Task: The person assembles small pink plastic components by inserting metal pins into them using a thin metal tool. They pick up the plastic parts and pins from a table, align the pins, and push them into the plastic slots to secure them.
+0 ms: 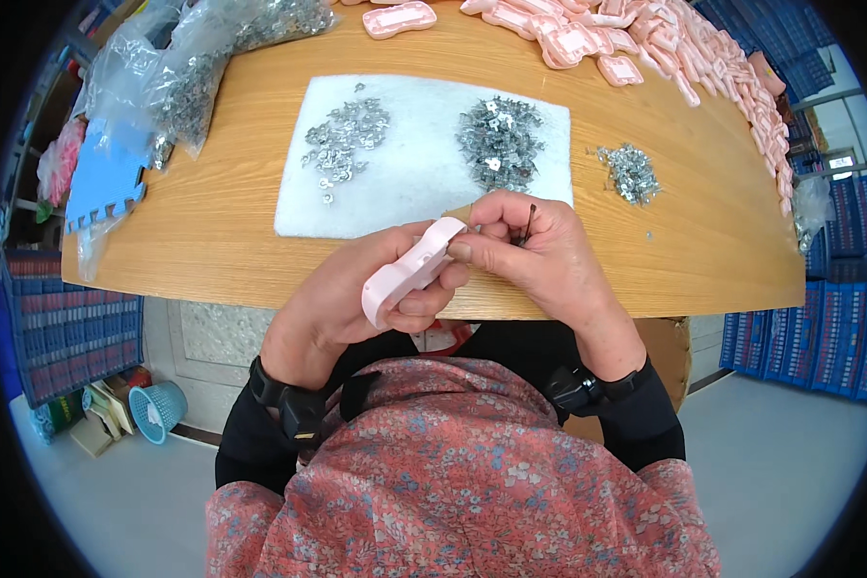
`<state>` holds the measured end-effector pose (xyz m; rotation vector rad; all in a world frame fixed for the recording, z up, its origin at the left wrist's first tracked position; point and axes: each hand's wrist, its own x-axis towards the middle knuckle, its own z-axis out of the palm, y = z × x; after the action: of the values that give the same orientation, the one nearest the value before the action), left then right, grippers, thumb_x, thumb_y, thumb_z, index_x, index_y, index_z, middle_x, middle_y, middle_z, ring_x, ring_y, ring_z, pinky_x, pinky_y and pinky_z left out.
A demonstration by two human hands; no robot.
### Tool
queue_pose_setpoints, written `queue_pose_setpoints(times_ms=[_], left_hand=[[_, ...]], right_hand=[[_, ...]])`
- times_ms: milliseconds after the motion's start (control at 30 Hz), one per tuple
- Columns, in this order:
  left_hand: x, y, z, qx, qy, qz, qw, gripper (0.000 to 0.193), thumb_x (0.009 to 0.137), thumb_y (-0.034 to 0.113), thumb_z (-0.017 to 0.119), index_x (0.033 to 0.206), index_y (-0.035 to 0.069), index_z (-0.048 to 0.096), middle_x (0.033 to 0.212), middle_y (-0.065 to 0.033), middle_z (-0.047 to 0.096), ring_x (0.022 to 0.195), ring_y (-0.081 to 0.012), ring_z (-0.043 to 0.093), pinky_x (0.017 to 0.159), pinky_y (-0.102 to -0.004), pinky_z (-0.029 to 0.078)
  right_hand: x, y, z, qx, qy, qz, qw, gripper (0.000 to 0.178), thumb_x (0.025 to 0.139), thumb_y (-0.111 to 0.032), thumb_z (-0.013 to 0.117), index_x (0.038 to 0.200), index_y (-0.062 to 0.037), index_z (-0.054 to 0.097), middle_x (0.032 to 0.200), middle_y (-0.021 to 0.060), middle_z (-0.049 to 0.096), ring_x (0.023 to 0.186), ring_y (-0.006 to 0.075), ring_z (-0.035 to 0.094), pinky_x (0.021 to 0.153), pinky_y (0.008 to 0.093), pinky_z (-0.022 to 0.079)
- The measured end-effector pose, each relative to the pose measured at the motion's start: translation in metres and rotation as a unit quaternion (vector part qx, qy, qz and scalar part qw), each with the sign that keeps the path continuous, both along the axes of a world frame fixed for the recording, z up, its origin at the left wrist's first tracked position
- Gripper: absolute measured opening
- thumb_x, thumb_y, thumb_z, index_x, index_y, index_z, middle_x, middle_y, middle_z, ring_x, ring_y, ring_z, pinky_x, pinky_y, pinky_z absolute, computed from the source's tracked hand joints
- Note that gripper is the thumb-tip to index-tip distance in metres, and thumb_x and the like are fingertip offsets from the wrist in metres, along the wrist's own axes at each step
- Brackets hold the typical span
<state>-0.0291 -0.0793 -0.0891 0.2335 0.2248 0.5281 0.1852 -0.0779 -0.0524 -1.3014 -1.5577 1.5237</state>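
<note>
Can make out no lettering or numbers on pink casing [409, 274] in grip, loose pink casings [568, 40] beyond grip, or blue racks [807, 337] right of grip.

Left hand [347, 279] cupped, right hand [544, 255] pinched

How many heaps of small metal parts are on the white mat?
2: the left heap and the denser right heap on the white mat. The right hand hides part of its near edge.
</note>
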Motion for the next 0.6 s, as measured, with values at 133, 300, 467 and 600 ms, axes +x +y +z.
queue_pose_setpoints(times_ms=[133, 300, 467, 600], left_hand=[[0.006, -0.001, -0.006, -0.053, -0.073, -0.005, 0.996, 0.039, 0.104, 0.028, 0.035, 0.133, 0.004, 0.047, 0.099, -0.0141, 0.059, 0.06, -0.0107, 0.044, 0.045, -0.0203, 0.032], [0.014, 0.001, -0.006, -0.057, -0.071, 0.004, 0.996, 0.043, 0.105, 0.029, 0.034, 0.14, 0.007, 0.044, 0.1, -0.0159, 0.061, 0.061, -0.0123, 0.046, 0.045, -0.0225, 0.036], [0.03, 0.004, -0.001, -0.019, -0.019, 0.075, 0.997, 0.041, 0.105, 0.027, 0.035, 0.137, 0.005, 0.046, 0.1, -0.0114, 0.061, 0.071, -0.0143, 0.053, 0.059, -0.0268, 0.045], [0.055, 0.002, 0.022, 0.089, 0.161, 0.181, 0.966, 0.04, 0.103, 0.024, 0.041, 0.138, 0.005, 0.042, 0.111, -0.0125, 0.061, 0.093, -0.0202, 0.06, 0.081, -0.0337, 0.05]], right_hand=[[0.006, -0.001, -0.004, -0.008, 0.067, -0.038, 0.997, 0.017, 0.09, -0.01, 0.072, 0.103, -0.0001, 0.068, 0.075, -0.0077, 0.057, 0.067, -0.0003, 0.047, 0.063, 0.0173, 0.043], [0.013, -0.007, -0.008, 0.023, 0.125, -0.093, 0.988, 0.021, 0.091, -0.008, 0.069, 0.11, -0.0004, 0.064, 0.082, -0.007, 0.061, 0.071, -0.0002, 0.05, 0.066, 0.0176, 0.045], [0.013, -0.028, 0.012, 0.135, 0.039, -0.088, 0.986, 0.035, 0.082, -0.013, 0.079, 0.109, -0.0025, 0.06, 0.085, -0.0026, 0.061, 0.071, 0.0038, 0.052, 0.065, 0.0219, 0.047], [-0.002, -0.041, 0.018, 0.32, -0.128, -0.108, 0.933, 0.055, 0.071, -0.02, 0.087, 0.112, -0.0048, 0.054, 0.086, 0.007, 0.061, 0.071, 0.0176, 0.06, 0.067, 0.0283, 0.052]])
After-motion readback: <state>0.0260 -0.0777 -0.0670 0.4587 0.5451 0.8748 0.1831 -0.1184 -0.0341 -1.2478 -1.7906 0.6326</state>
